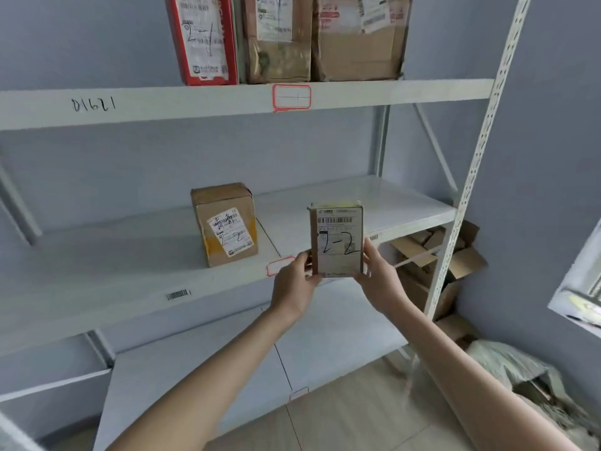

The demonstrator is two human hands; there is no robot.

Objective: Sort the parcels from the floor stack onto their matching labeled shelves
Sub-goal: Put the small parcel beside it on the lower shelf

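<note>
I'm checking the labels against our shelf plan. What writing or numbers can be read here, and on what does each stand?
"2-2": handwritten on the small parcel held by the left hand and right hand.
"2-2": on the brown box; its other writing is unreadable.
"2-1": on the red parcel.
"D1621": upper shelf edge.
Red-framed tags, barcodes and other labels: blank or too blurred.

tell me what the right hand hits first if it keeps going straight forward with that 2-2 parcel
Probably nothing solid: right hand points over the bare middle shelf, right of the brown box; eventually the back wall. Depth unclear.
</note>
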